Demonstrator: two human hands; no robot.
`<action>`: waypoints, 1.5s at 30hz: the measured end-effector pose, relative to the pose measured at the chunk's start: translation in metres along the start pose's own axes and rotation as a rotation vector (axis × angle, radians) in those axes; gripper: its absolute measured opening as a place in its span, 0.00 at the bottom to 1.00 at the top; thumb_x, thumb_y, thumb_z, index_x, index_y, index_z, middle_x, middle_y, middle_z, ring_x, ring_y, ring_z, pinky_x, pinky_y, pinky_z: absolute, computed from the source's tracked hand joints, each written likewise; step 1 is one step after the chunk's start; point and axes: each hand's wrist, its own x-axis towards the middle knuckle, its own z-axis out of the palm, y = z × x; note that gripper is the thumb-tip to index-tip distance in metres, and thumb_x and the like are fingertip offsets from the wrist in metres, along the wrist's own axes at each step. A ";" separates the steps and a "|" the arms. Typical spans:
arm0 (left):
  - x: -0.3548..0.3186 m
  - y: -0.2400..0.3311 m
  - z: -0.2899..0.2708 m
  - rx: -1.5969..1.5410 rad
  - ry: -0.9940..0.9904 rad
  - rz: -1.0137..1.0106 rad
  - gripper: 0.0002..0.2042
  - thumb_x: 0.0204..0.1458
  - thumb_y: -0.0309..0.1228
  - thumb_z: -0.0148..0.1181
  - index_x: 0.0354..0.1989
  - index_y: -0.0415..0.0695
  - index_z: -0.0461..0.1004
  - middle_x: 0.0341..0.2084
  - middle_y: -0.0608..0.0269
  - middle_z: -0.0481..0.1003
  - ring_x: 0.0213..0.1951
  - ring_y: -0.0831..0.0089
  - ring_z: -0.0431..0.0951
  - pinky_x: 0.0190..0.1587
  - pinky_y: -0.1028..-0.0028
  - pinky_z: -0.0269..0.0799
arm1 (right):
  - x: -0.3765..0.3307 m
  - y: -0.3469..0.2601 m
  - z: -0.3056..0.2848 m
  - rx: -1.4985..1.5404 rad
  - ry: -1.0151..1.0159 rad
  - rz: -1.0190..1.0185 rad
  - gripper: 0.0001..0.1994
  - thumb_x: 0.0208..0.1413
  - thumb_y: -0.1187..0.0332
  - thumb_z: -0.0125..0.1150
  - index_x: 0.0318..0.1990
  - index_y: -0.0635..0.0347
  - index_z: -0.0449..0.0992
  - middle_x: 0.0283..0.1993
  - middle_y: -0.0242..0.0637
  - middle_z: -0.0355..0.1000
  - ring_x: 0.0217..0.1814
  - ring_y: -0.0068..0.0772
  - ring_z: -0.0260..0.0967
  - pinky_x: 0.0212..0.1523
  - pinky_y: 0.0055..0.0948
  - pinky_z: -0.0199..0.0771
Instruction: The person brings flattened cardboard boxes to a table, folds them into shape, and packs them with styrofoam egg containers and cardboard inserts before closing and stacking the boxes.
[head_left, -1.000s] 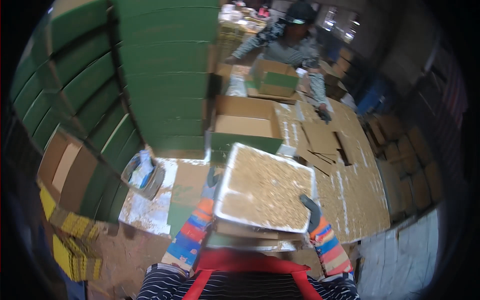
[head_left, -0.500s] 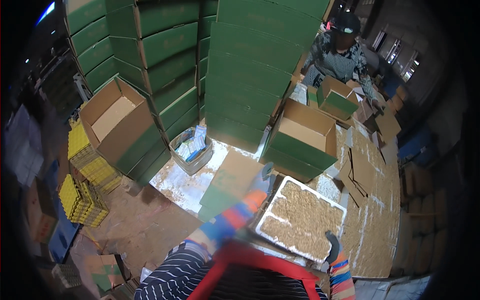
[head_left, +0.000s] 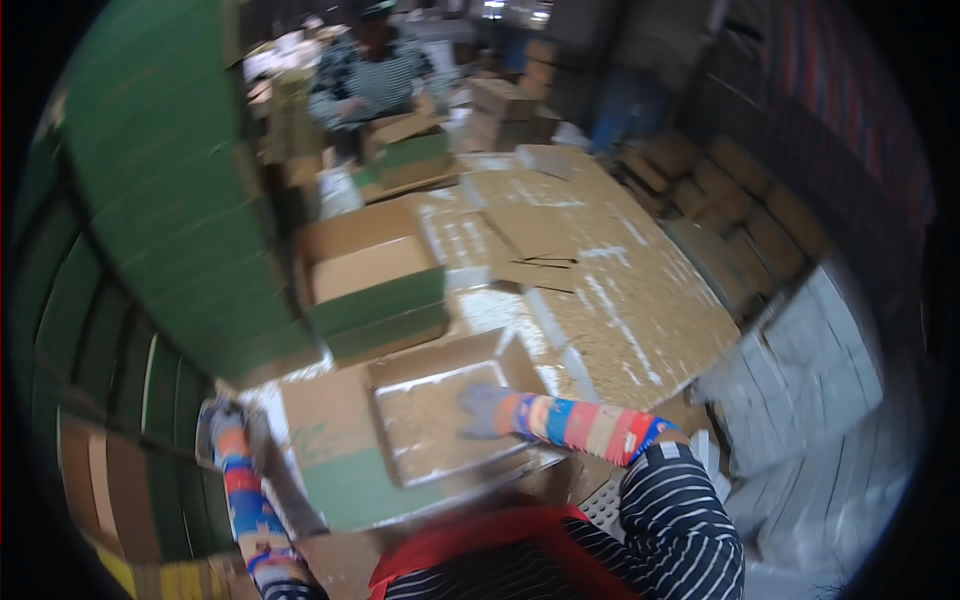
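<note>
An open green and brown cardboard box (head_left: 520,365) stands right in front of me, one wide flap (head_left: 335,425) folded out to the left. Inside its walls lies a white-edged layer of tan, husk-like loose material (head_left: 425,415). My right hand (head_left: 487,410), in a grey glove and striped sleeve, rests over this layer with fingers stretched out, slightly blurred. At the far left, my gloved left hand (head_left: 220,425) is beside a pale container edge (head_left: 268,455), next to the stacked boxes; its fingers are smeared by motion.
Tall stacks of green boxes (head_left: 160,190) rise on the left. Another open box (head_left: 370,270) stands beyond mine. The table (head_left: 620,300) holds tan husk and loose cardboard (head_left: 525,230). A co-worker (head_left: 372,75) handles a small box (head_left: 410,150). Wrapped white bundles (head_left: 810,370) are at right.
The view has swung right. The husk-filled white tray, earlier held at its right edge, now appears lower, within the box walls. My left hand has moved to the far left, my right onto the layer.
</note>
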 end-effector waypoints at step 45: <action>-0.232 0.230 0.000 -1.033 -0.574 0.241 0.24 0.62 0.41 0.41 0.62 0.40 0.58 0.59 0.56 0.63 0.59 0.67 0.63 0.62 0.69 0.57 | -0.109 0.107 0.001 1.499 0.100 -0.122 0.24 0.62 0.61 0.42 0.64 0.60 0.54 0.63 0.41 0.57 0.63 0.32 0.54 0.61 0.31 0.57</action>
